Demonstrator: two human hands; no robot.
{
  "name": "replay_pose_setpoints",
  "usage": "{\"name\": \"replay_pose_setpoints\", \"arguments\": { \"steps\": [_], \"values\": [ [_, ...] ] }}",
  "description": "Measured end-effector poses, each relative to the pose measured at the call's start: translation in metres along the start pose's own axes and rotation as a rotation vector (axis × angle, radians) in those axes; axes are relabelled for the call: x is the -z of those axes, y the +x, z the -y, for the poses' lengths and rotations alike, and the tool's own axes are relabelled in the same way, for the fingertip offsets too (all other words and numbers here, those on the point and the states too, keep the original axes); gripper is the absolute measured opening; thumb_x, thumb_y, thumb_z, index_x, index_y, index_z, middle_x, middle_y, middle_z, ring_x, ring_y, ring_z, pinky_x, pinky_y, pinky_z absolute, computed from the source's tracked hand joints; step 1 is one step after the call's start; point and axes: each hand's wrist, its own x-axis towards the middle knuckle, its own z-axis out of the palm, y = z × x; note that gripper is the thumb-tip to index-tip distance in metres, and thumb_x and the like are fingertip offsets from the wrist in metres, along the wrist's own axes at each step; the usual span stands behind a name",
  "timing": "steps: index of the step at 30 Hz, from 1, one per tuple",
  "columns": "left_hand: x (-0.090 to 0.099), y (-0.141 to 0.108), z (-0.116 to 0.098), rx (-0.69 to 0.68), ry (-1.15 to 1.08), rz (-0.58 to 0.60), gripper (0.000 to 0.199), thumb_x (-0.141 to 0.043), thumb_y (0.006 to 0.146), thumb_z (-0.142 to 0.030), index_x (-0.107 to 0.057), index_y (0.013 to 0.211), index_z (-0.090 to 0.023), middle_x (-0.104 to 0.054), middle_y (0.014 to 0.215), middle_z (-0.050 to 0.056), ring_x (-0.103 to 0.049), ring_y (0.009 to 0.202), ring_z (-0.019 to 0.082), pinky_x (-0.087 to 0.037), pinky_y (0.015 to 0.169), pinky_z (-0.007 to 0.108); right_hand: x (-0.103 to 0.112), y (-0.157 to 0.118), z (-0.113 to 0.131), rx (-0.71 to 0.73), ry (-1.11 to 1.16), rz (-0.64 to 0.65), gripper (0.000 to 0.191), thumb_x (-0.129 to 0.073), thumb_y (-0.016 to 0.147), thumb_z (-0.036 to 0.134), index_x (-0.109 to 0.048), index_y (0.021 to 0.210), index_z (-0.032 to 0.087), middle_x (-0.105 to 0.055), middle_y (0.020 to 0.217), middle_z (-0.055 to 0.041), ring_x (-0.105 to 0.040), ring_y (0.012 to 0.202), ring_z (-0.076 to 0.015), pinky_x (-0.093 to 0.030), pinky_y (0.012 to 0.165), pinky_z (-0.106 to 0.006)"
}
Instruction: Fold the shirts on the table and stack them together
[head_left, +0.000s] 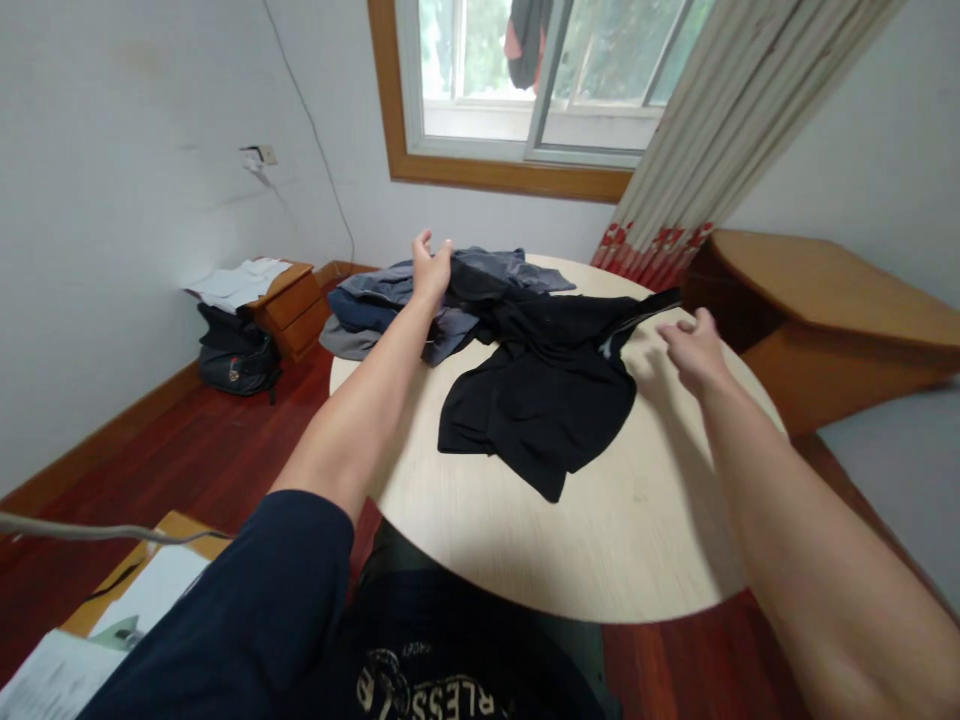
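A black garment [540,410], which looks like shorts or trousers, lies spread and rumpled on a round pale wooden table [600,550]. Its waistband-like edge points to the right, with a small pale patch inside. At the garment's far left end is my left hand [431,270], thumb and a finger apart at the tips; dark cloth meets the side of this hand. My right hand [694,345] hovers just beyond the band's right tip, fingers partly curled and apart, with a gap to the cloth. Behind my left forearm sits a heap of grey and navy clothes [375,290].
A brown wooden piece of furniture [825,300] stands close to the table's right side, beneath a curtain [720,130]. To the left are a small drawer cabinet [289,310] with papers and a black bag [236,350]. More papers [150,590] lie at lower left.
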Motion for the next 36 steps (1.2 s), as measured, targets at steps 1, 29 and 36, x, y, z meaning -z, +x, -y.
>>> {"name": "replay_pose_setpoints", "arguments": {
  "steps": [1, 29, 36],
  "values": [
    [0.0, -0.008, -0.002, -0.111, 0.117, 0.056, 0.044, -0.062, 0.089, -0.019, -0.056, 0.132, -0.021, -0.057, 0.143, 0.007, -0.047, 0.138, 0.019, -0.035, 0.115, 0.032, -0.004, -0.009, 0.003, -0.051, -0.032, 0.015, 0.064, -0.066, 0.084, 0.028, -0.044, 0.142, 0.011, -0.054, 0.138, -0.0279, -0.066, 0.11, -0.0256, -0.055, 0.082, -0.039],
    [0.012, -0.123, 0.031, -0.178, 1.262, 0.834, 0.038, -0.061, 0.09, -0.041, -0.065, 0.127, -0.032, -0.06, 0.131, 0.009, -0.061, 0.119, 0.029, -0.052, 0.093, 0.038, 0.036, -0.049, -0.081, 0.136, -0.457, 0.274, 0.05, -0.062, 0.086, 0.036, -0.064, 0.135, 0.023, -0.051, 0.149, -0.0135, -0.046, 0.139, -0.0316, -0.032, 0.117, -0.052],
    [0.027, -0.112, 0.031, -0.136, 1.305, 0.539, 0.039, -0.047, 0.094, -0.027, -0.066, 0.127, -0.027, -0.063, 0.128, 0.011, -0.061, 0.116, 0.031, -0.051, 0.092, 0.042, 0.024, -0.043, -0.076, 0.071, -0.533, 0.205, 0.039, -0.053, 0.09, 0.035, -0.071, 0.124, 0.025, -0.061, 0.139, -0.0092, -0.054, 0.13, -0.0309, -0.039, 0.111, -0.051]
  ]
}}
